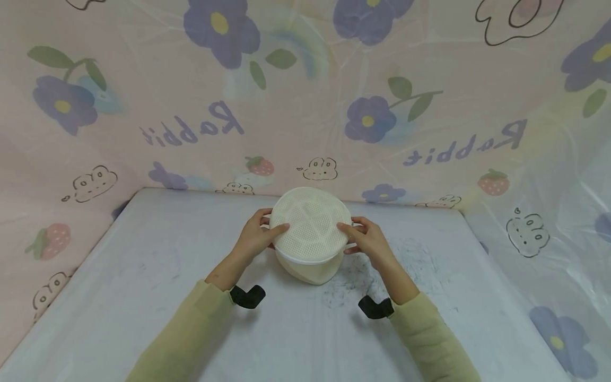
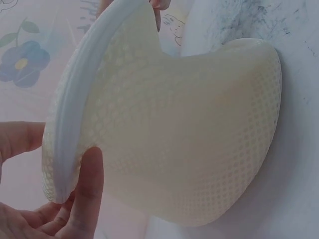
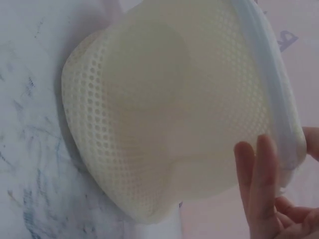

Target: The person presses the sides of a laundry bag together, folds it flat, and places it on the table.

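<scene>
A cream mesh laundry bag [image 1: 310,225] with a round flat top and a white rim [image 2: 70,114] stands at the middle of the table, tilted so its top faces me. Its sagging lower part [image 3: 124,149] touches the tabletop. On the left side my left hand [image 1: 258,233] pinches the rim, thumb on the mesh top and fingers behind. My right hand [image 1: 367,239] grips the opposite edge the same way, with two fingers against the mesh side in the right wrist view. The inside of the bag is hidden.
The white table [image 1: 143,297] has dark scuff marks right of the bag. A pink printed curtain [image 1: 296,122] hangs close behind the table and along both sides. Black wrist mounts [image 1: 248,297] jut inward from both sleeves.
</scene>
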`<state>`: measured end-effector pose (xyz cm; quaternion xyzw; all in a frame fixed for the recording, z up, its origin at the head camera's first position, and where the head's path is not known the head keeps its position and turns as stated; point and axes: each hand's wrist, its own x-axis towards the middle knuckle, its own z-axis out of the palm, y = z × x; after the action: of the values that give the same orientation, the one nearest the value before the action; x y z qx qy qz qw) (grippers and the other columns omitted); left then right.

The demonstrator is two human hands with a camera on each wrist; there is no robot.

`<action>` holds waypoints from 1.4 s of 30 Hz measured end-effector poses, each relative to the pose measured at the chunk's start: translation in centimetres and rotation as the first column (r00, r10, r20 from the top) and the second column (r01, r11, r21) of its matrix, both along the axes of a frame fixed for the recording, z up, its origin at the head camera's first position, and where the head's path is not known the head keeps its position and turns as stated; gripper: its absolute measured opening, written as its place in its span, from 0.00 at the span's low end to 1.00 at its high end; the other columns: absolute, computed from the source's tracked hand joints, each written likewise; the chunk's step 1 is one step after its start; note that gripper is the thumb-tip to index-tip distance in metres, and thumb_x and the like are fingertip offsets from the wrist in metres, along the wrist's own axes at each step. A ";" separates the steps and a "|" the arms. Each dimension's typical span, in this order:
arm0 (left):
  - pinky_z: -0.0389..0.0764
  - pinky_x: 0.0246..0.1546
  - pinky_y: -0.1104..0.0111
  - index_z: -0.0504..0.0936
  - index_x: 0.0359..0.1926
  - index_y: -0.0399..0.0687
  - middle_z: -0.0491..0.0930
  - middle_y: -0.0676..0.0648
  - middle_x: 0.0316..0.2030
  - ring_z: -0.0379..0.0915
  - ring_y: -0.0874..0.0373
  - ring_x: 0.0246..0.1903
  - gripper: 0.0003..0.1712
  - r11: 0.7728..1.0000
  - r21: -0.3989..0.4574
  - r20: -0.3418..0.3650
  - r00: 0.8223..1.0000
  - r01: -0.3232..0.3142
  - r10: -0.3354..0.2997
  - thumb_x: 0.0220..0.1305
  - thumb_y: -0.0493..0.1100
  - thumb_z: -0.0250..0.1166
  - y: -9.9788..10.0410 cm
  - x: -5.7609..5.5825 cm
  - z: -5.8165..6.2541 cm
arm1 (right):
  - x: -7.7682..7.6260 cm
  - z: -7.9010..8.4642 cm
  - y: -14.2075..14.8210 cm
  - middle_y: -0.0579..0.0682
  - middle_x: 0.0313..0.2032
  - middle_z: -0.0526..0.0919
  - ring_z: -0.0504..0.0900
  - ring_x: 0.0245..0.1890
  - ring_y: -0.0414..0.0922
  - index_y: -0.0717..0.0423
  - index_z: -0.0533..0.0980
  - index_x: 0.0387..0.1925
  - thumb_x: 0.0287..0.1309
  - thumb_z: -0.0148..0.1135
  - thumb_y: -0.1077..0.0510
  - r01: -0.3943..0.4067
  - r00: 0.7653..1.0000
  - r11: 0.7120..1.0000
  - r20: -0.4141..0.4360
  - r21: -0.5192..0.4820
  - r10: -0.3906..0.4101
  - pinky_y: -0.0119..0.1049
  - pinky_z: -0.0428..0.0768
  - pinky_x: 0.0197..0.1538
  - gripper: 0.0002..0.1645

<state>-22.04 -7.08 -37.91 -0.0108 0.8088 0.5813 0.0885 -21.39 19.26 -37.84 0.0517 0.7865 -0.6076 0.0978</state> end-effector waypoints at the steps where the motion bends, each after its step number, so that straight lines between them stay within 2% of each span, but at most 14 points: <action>1: 0.81 0.30 0.70 0.60 0.69 0.45 0.72 0.38 0.55 0.76 0.56 0.36 0.39 1.000 0.000 -0.001 1.000 -0.002 0.002 0.61 0.48 0.66 0.0 0.0 0.0 | 0.0 -0.1 0.0 0.56 0.45 0.81 0.84 0.29 0.38 0.62 0.59 0.68 0.61 0.62 0.47 -0.002 1.000 1.000 -0.002 -0.005 0.002 0.36 0.84 0.32 0.41; 11: 0.79 0.26 0.72 0.61 0.68 0.44 0.73 0.38 0.55 0.76 0.56 0.35 0.36 1.000 0.017 0.002 1.000 -0.022 0.022 0.64 0.49 0.63 0.4 -0.4 -0.4 | 0.0 -1.1 -0.2 0.59 0.45 0.80 0.83 0.28 0.39 0.64 0.62 0.65 0.62 0.62 0.50 0.030 0.999 0.999 0.019 -0.025 -0.030 0.35 0.84 0.32 0.37; 22: 0.74 0.25 0.74 0.64 0.67 0.45 0.75 0.37 0.53 0.74 0.56 0.35 0.34 0.998 -0.020 0.005 0.998 -0.063 0.064 0.64 0.50 0.63 1.0 -1.1 -1.1 | 0.1 -2.0 -0.1 0.56 0.41 0.81 0.84 0.27 0.40 0.65 0.65 0.62 0.61 0.62 0.50 0.039 0.997 0.999 0.064 -0.017 -0.038 0.34 0.84 0.31 0.34; 28: 0.75 0.28 0.74 0.65 0.67 0.44 0.75 0.36 0.52 0.75 0.54 0.37 0.33 0.995 -0.052 0.009 0.996 -0.084 0.084 0.64 0.50 0.63 1.2 -1.5 -1.6 | 0.2 -2.5 0.1 0.57 0.40 0.81 0.85 0.28 0.42 0.66 0.65 0.61 0.62 0.62 0.50 0.012 0.997 1.000 0.081 -0.006 -0.011 0.37 0.84 0.32 0.34; 36: 0.77 0.34 0.71 0.67 0.66 0.45 0.74 0.36 0.51 0.74 0.50 0.43 0.33 0.989 -0.076 0.015 0.992 -0.124 0.126 0.63 0.51 0.63 1.3 -1.8 -2.3 | 0.6 -2.8 0.4 0.61 0.45 0.81 0.86 0.32 0.46 0.69 0.61 0.63 0.61 0.63 0.47 -0.027 0.995 0.999 0.093 0.025 0.025 0.36 0.84 0.31 0.40; 42: 0.77 0.35 0.69 0.70 0.64 0.46 0.74 0.37 0.50 0.73 0.49 0.44 0.31 0.984 -0.114 0.018 0.990 -0.140 0.143 0.63 0.52 0.64 1.6 -2.0 -2.6 | 0.8 -3.1 0.5 0.57 0.40 0.85 0.86 0.35 0.51 0.67 0.64 0.60 0.62 0.61 0.46 -0.068 0.992 0.997 0.111 0.048 0.062 0.36 0.83 0.30 0.36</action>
<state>-24.06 -5.50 -40.52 -0.0807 0.8363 0.5393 0.0567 -20.54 19.76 -40.92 0.0616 0.7968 -0.5797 0.1591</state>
